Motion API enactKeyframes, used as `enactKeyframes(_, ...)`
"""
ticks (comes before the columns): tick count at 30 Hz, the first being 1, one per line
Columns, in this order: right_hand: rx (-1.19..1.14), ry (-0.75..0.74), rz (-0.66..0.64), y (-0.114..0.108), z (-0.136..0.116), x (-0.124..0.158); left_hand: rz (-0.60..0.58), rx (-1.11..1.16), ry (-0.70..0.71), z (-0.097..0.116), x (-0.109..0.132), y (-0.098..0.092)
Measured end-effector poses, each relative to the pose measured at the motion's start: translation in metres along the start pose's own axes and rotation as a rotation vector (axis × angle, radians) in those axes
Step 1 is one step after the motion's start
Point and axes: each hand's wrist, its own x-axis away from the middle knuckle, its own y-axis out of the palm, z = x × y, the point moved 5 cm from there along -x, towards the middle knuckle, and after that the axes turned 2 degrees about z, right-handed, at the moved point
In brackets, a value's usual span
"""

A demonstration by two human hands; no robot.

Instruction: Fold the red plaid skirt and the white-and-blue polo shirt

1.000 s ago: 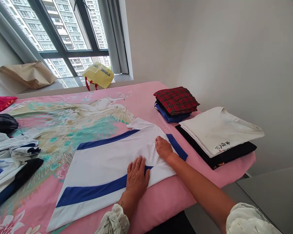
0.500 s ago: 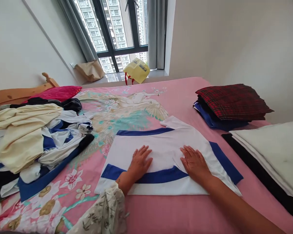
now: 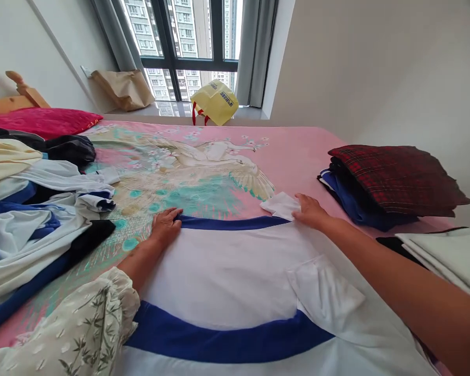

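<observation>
A white shirt (image 3: 219,271) with blue panels lies flat on the pink bed before me, its folded sleeve (image 3: 325,292) resting on top at the right. My left hand (image 3: 166,228) is at the shirt's far left corner, thumb and fingers closed on the end of the blue edge band (image 3: 235,223). At the far right end of that band, my right hand (image 3: 312,212) grips the cloth beside a white sleeve end (image 3: 282,205). The undersides of both hands' fingers are hidden.
A loose heap of clothes (image 3: 62,209) lies at left, near a red pillow (image 3: 43,121). Folded stacks stand at right: red plaid cloth (image 3: 399,177) over blue, and white cloth (image 3: 450,256) over black. A yellow bag (image 3: 215,102) and brown paper bag (image 3: 123,89) sit by the window.
Both hands have moved from lying flat on the shirt's middle to its far edge, the left one outward to the corner. The view has come closer to the shirt.
</observation>
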Motion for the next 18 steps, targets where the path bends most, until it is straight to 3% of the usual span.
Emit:
enactKeyframes(4,0.041,0.117,-0.216,0.017,0.011,-0.054,0.056,0.085,0.007,0.0,0.008,0.007)
enactKeyframes(8,-0.05,0.129,-0.359,0.02,0.009,-0.076,0.088,0.149,0.031,0.007,0.017,0.003)
enactKeyframes(10,-0.134,0.13,-0.361,0.017,0.005,-0.072,0.053,0.107,0.017,0.008,0.016,0.003)
enactKeyframes(13,-0.288,0.167,-0.255,0.003,0.003,-0.052,-0.048,0.032,0.016,0.011,0.005,-0.003)
enactKeyframes(18,-0.652,0.161,-0.144,-0.043,-0.002,0.002,-0.18,0.027,0.133,0.02,-0.007,-0.041)
